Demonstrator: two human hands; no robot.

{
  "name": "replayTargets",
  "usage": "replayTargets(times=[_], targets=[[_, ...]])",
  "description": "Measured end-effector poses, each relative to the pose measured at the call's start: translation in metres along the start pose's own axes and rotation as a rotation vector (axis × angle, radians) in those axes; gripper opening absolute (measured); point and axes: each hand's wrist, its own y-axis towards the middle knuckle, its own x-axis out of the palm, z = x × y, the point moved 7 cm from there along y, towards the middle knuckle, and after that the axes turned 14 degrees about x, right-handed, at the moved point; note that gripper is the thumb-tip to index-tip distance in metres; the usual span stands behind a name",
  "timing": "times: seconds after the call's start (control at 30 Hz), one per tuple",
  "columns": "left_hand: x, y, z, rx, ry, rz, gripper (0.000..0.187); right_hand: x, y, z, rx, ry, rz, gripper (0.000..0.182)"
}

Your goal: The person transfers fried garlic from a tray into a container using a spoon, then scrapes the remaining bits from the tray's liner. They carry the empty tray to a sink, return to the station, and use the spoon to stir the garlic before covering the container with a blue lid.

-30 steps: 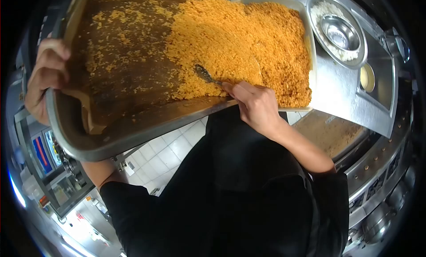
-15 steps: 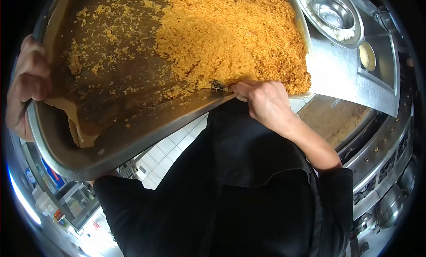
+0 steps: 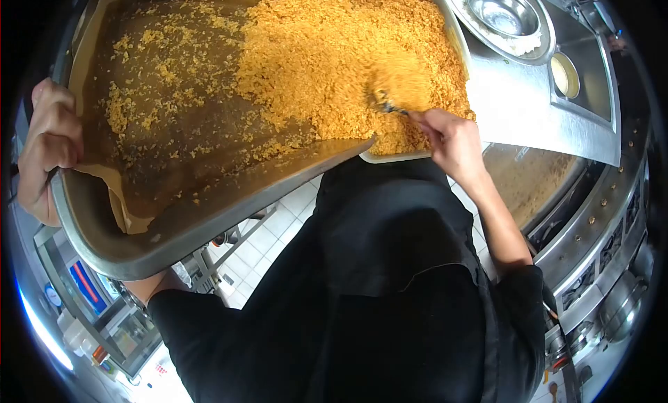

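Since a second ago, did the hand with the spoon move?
Yes. The right hand slid its spoon off the metal tray toward the white container.

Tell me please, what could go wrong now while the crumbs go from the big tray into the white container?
1. The left hand alone grips the tilted metal tray, which hangs over the tiled floor; it could slip.
2. The white container looks heaped with orange crumbs, so more may spill over its rim.
3. The brown paper liner is loose and could slide along.
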Motion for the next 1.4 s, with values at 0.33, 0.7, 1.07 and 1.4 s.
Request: replayTargets(times=[0.33,0.7,1.07,1.4], targets=[[0.001,0.021,-0.002,0.087,-0.054,-0.083,0.036,0.001,-0.001,-0.080,-0.071,0.088,0.063,0.034],[0.002,0.039,0.014,0.160,-0.113,-0.009,0.037,0.054,0.024,-0.083,-0.101,-0.058,0.049,0.037],[0.013,0.089,0.024,0.252,-0.136,-0.157,0.035,-0.001,0.007,-0.067,-0.055,0.025,0.128,0.029],[-0.005,0.079,0.031,0.277,-0.114,-0.250,0.037,0.025,0.006,-0.083,-0.151,0.165,0.096,0.025]])
